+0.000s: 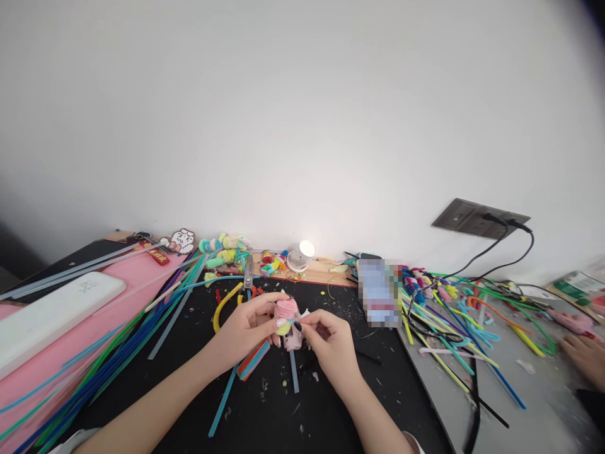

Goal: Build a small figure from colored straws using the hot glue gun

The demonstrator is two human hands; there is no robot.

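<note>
Both hands meet low over the black mat [274,422], closed on a small pink fuzzy piece [286,308].

We record the left hand [246,328] curled round the piece, thumb on top and fingers beneath, holding it clear of the mat just in front of the scissors [248,274]. The right hand [331,345] pinches the piece's yellow-green lower end tight between thumb and forefinger. Left of the scissors lies a sheaf of coloured pipe cleaners [127,340]. Right of the scissors stands a pixelated phone [378,293], and far right of them another person's hand [586,358] rests on a grey board [543,403].
</note>
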